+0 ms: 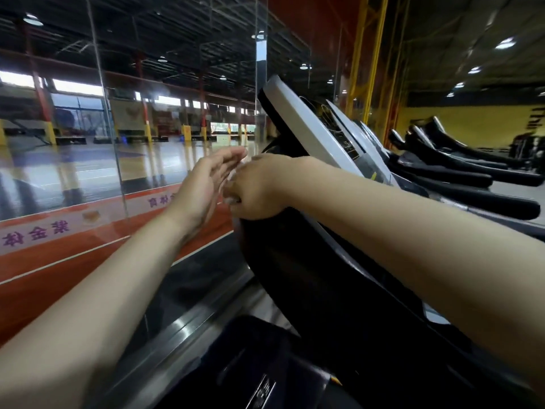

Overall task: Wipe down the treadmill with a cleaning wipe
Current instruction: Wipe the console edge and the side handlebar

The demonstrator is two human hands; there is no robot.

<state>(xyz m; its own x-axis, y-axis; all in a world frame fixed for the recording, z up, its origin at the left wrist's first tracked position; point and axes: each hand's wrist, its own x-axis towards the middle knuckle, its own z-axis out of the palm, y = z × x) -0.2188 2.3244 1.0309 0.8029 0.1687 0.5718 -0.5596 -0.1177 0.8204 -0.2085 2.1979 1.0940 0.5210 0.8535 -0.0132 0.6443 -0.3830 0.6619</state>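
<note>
The treadmill [298,261] fills the lower right: a black curved housing and a tilted grey console [306,125] above it. My right hand [259,187] is closed on a white cleaning wipe [233,178] at the left edge of the black housing. Only small bits of the wipe show between my two hands. My left hand [206,184] is held flat with its fingers stretched out, palm against the wipe and the right hand's knuckles. Both bare forearms reach in from the bottom of the view.
A tall glass partition [118,172] stands just left of the treadmill, with an orange floor and a glossy sports court behind it. A row of further treadmills [460,172] runs off to the right. Yellow steel columns [365,54] rise behind the console.
</note>
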